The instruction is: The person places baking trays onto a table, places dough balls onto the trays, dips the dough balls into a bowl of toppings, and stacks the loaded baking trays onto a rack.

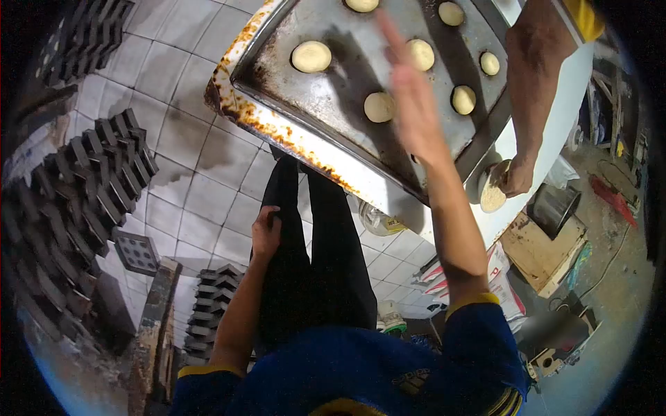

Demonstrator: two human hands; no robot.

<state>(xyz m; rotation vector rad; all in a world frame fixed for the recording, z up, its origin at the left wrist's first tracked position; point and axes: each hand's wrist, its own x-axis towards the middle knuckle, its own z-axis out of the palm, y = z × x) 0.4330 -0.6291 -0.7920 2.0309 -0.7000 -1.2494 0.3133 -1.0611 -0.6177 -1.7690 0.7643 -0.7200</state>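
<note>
A dark metal tray lies on a white, rust-edged table and carries several flat round dough pieces, one of them near its left side. Above the tray, between dough pieces, my right hand is stretched out flat, its fingertips blurred. Down beside my thigh hangs my left hand, fingers loosely curled; whether anything is in them does not show. At the right, another person's hand reaches into a small bowl of pale crumbs or powder.
The white table's rusty edge runs in front of me. Stacked dark metal racks stand at the left on the tiled floor. A cardboard box, a dark pot and printed bags lie at the right.
</note>
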